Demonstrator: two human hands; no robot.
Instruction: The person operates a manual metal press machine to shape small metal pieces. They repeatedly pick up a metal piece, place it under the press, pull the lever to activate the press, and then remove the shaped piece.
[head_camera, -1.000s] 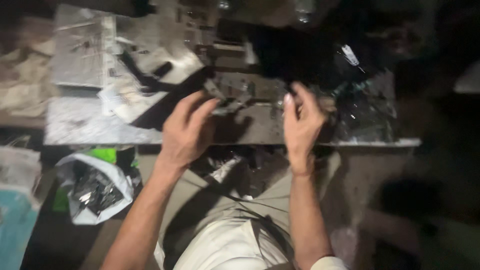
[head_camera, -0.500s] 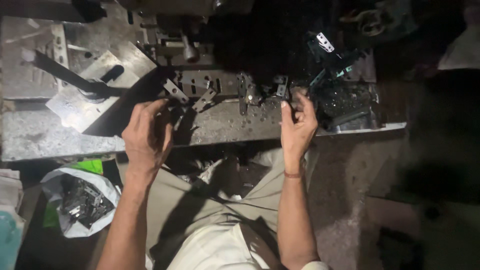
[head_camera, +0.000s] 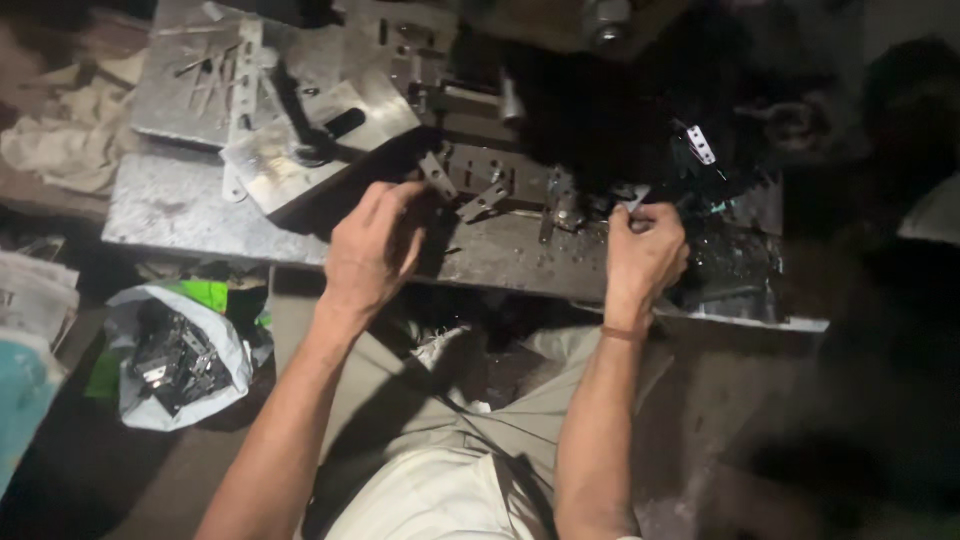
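Right hand (head_camera: 645, 255) grip pinched on small metal bracket (head_camera: 634, 203) near bench (head_camera: 180, 215) front edge; left hand (head_camera: 372, 250) grip loose, empty. Stiff, light, likely sharp-edged; best held by flat faces.

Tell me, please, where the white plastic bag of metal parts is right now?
In the head view, the white plastic bag sits low on the left, below the metal workbench edge, left of the person's left forearm.

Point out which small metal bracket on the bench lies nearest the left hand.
The angled metal bracket just above the left hand, at its fingertips. The second bracket lies further right; the white bracket sits far off near the right hand.
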